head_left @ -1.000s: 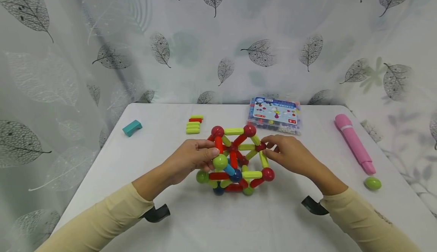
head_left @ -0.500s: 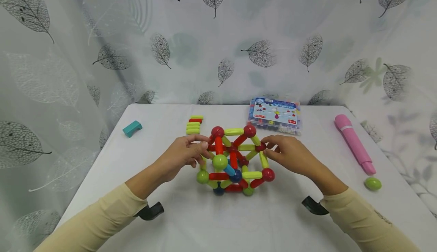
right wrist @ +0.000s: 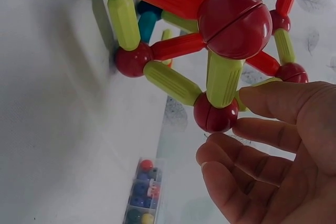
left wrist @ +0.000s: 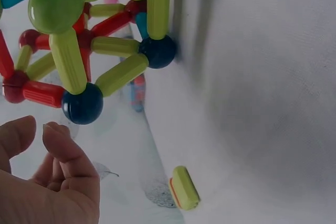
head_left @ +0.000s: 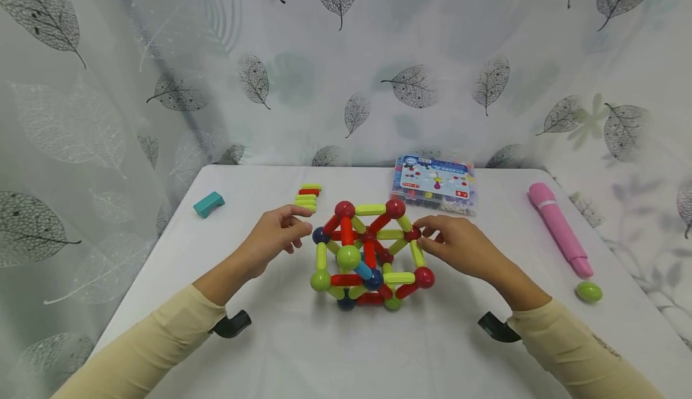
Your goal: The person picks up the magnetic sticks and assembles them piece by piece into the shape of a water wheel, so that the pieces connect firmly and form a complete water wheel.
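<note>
A ball-and-stick magnetic construction [head_left: 369, 237] of red, yellow-green and blue rods and coloured balls stands mid-table. At its right side, my right hand [head_left: 459, 244] pinches a red ball [right wrist: 215, 112] between thumb and index finger; the other fingers curve below it. My left hand [head_left: 270, 240] is off to the left, fingers loosely bent and holding nothing. In the left wrist view, a small gap separates its fingertips from a dark blue ball [left wrist: 82, 103] at the construction's corner.
Several loose yellow-green and red rods [head_left: 307, 196] lie behind the construction. A clear bead box [head_left: 434, 182] sits at the back. To the left is a teal block [head_left: 208, 204]; to the right, a pink marker-like stick [head_left: 560, 229] and a green oval piece [head_left: 588, 291].
My left hand has let go of the construction beside the green ball and drawn away to the left, uncovering the blue corner ball. The right hand and the construction have stayed in place.
</note>
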`<action>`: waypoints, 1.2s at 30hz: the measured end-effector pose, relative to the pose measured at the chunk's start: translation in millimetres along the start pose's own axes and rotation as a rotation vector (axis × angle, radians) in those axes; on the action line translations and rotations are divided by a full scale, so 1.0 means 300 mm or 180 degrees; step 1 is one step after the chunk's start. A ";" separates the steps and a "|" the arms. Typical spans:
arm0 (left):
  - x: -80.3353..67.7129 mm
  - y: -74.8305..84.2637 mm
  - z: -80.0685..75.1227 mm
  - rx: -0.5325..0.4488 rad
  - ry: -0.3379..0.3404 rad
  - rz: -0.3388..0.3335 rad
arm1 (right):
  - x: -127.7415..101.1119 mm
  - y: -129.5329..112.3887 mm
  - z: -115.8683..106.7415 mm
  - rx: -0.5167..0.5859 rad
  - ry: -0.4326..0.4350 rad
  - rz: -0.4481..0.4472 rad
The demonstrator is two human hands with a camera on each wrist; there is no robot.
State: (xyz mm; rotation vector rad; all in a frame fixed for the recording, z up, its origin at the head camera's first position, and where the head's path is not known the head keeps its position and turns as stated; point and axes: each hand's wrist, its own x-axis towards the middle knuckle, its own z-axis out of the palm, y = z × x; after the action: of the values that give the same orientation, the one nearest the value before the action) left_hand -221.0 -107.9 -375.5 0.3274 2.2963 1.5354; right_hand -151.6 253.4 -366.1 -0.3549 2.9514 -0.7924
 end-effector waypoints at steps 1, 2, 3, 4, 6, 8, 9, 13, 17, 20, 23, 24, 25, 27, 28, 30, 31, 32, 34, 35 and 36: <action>0.001 -0.007 -0.001 0.0066 0.0032 0.0015 | 0.001 0.000 0.001 -0.0002 -0.0003 -0.0001; 0.001 -0.013 -0.002 0.0130 0.0052 0.0033 | 0.002 0.001 0.002 -0.0005 -0.0004 -0.0003; 0.001 -0.019 -0.002 0.0205 0.0063 0.0052 | 0.003 0.002 0.002 -0.0008 -0.0001 -0.0007; -0.001 -0.026 -0.004 0.0292 0.0061 0.0087 | 0.004 0.003 0.003 -0.0010 -0.0001 -0.0019; -0.007 -0.037 -0.006 0.0464 0.0000 0.0177 | 0.005 0.005 0.003 -0.0010 0.0003 -0.0038; -0.018 -0.046 -0.007 0.0674 -0.0155 0.0351 | 0.005 0.008 0.003 -0.0003 0.0017 -0.0060; -0.024 -0.049 -0.007 0.0780 -0.0246 0.0450 | 0.005 0.009 0.003 0.0007 0.0024 -0.0071; -0.044 -0.057 0.001 0.1119 -0.0644 0.0751 | 0.005 0.012 0.002 0.0027 0.0054 -0.0098; -0.055 -0.061 0.009 0.1365 -0.0882 0.0887 | 0.005 0.012 0.002 0.0058 0.0061 -0.0095; -0.058 -0.064 0.013 0.1488 -0.0957 0.1023 | 0.005 0.012 0.003 0.0089 0.0045 -0.0092; -0.057 -0.066 0.016 0.1581 -0.0964 0.1120 | -0.002 0.017 0.003 0.0120 -0.0010 -0.0078; -0.056 -0.068 0.017 0.1594 -0.0963 0.1133 | -0.006 0.018 0.002 0.0147 -0.0053 -0.0088; -0.055 -0.069 0.018 0.1610 -0.0959 0.1136 | -0.010 0.020 0.001 0.0179 -0.0109 -0.0098; -0.054 -0.072 0.020 0.1633 -0.0951 0.1129 | -0.017 0.025 -0.002 0.0230 -0.0247 -0.0149; -0.053 -0.073 0.021 0.1645 -0.0944 0.1122 | -0.020 0.027 -0.003 0.0263 -0.0317 -0.0178; -0.053 -0.075 0.022 0.1660 -0.0926 0.1107 | -0.024 0.029 -0.005 0.0284 -0.0442 -0.0241; -0.054 -0.075 0.022 0.1669 -0.0913 0.1102 | -0.026 0.031 -0.005 0.0283 -0.0491 -0.0256; -0.054 -0.075 0.023 0.1666 -0.0906 0.1099 | -0.027 0.034 -0.005 0.0285 -0.0528 -0.0274; -0.055 -0.074 0.023 0.1667 -0.0898 0.1097 | -0.029 0.039 -0.005 0.0293 -0.0591 -0.0283; -0.055 -0.072 0.022 0.1677 -0.0900 0.1091 | -0.029 0.040 -0.004 0.0294 -0.0612 -0.0283; -0.054 -0.072 0.020 0.1685 -0.0909 0.1088 | -0.028 0.042 -0.004 0.0316 -0.0633 -0.0288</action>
State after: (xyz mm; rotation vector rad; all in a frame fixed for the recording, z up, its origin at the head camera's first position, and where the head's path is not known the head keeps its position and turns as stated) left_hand -203.5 -117.3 -394.8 1.0490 2.4570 0.8967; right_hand -146.1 266.5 -371.4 -0.5303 2.7175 -0.8557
